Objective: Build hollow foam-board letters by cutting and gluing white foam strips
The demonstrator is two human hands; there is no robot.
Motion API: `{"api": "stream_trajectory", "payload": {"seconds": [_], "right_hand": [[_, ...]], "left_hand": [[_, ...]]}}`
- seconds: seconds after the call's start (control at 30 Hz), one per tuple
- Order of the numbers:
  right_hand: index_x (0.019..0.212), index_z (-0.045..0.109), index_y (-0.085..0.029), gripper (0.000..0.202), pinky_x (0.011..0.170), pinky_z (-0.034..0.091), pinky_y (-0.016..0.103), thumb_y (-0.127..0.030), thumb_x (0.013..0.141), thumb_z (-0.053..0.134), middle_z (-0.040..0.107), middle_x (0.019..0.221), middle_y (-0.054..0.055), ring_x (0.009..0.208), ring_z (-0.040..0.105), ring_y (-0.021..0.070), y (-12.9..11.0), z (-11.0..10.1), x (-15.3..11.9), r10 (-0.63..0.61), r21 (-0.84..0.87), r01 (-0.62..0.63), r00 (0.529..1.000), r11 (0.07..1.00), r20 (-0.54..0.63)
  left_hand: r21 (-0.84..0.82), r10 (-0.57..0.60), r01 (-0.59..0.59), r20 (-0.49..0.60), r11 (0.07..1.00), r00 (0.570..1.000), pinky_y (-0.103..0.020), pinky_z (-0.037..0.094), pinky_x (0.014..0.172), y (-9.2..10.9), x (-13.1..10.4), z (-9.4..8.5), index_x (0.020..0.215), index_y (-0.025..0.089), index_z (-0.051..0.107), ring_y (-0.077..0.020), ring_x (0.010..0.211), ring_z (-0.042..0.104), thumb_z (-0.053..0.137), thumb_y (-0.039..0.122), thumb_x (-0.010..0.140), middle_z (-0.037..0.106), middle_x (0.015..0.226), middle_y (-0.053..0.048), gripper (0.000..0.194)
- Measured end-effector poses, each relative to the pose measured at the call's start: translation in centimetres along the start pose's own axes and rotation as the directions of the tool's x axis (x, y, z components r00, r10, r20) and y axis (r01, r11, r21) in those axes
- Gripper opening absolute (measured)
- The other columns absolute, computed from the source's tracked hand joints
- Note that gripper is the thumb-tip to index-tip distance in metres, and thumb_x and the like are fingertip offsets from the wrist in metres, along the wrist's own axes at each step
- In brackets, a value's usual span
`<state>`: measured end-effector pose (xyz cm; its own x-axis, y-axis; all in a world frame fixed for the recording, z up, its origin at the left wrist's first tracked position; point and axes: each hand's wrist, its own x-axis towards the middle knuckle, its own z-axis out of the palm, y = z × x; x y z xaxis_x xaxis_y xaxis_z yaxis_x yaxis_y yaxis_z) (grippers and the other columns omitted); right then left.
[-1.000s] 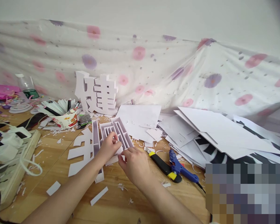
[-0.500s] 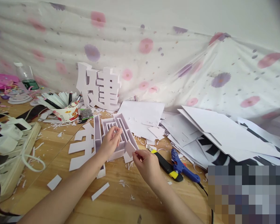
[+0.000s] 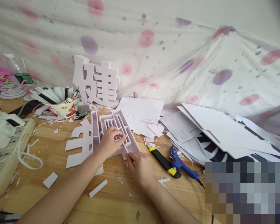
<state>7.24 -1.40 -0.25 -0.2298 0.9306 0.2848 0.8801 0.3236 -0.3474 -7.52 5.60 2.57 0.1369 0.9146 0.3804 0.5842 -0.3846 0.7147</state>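
A hollow white foam-board character (image 3: 133, 137) lies on the wooden table, open side up, with thin upright walls inside. My left hand (image 3: 112, 140) rests over its inner walls, fingers curled and thumb stretched along them; its fingertips are partly hidden. At the near end, my right hand (image 3: 140, 165) pinches a small white foam-board strip (image 3: 125, 150) against the character's lower edge. Left of it lies a flat cut-out foam-board shape (image 3: 80, 144). A yellow-and-black utility knife (image 3: 163, 161) and a blue glue gun (image 3: 183, 165) lie to the right of my right hand.
Behind stands a finished white character (image 3: 96, 81). A paper bowl of pens (image 3: 62, 110) and a power strip (image 3: 25, 137) with chargers occupy the left. Foam-board sheets (image 3: 214, 130) are stacked at right. Loose offcuts (image 3: 98, 188) and shavings litter the table.
My right hand has moved slightly left and down, turning the strip nearly edge-on at the character's near end. My left hand has lowered onto the inner walls. The view has shifted slightly.
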Motion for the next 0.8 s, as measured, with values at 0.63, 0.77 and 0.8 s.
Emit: {"api": "stream_trajectory", "payload": {"seconds": [0.63, 0.77, 0.8], "right_hand": [[0.064, 0.062, -0.02, 0.026, 0.056, 0.031, 0.023, -0.02, 0.087, 0.049, 0.063, 0.062, 0.0, 0.06, 0.056, 0.0126, 0.25, 0.65, -0.41, -0.021, 0.012, 0.02, 1.0, 1.0, 0.017], [0.063, 0.062, -0.02, 0.027, 0.056, 0.03, 0.023, -0.02, 0.087, 0.048, 0.063, 0.063, 0.0, 0.06, 0.056, 0.0125, 0.33, 0.68, -0.48, -0.031, 0.013, 0.03, 0.999, 0.999, 0.016], [0.063, 0.061, -0.02, 0.027, 0.055, 0.03, 0.023, -0.02, 0.087, 0.048, 0.063, 0.063, 0.0, 0.06, 0.056, 0.0125, 0.33, 0.67, -0.48, -0.03, 0.013, 0.03, 0.999, 0.999, 0.017]], "left_hand": [[0.136, 0.018, -0.027, 0.069, 0.99, 0.997, -0.032, 0.043, 0.072, -0.46, -0.45, 0.65, 0.051, 0.019, 0.06, -0.019, 0.075, 0.054, 0.065, 0.025, 0.07, 0.052, 0.07, -0.002, 0.02], [0.171, 0.048, -0.061, 0.082, 0.983, 0.995, -0.032, 0.044, 0.072, -0.65, -0.51, 0.74, 0.052, 0.019, 0.06, -0.0184, 0.075, 0.055, 0.065, 0.023, 0.071, 0.053, 0.071, -0.003, 0.02], [0.175, 0.048, -0.062, 0.086, 0.983, 0.995, -0.032, 0.044, 0.072, -0.64, -0.52, 0.73, 0.052, 0.019, 0.06, -0.0184, 0.075, 0.055, 0.065, 0.024, 0.071, 0.053, 0.071, -0.003, 0.02]]}}
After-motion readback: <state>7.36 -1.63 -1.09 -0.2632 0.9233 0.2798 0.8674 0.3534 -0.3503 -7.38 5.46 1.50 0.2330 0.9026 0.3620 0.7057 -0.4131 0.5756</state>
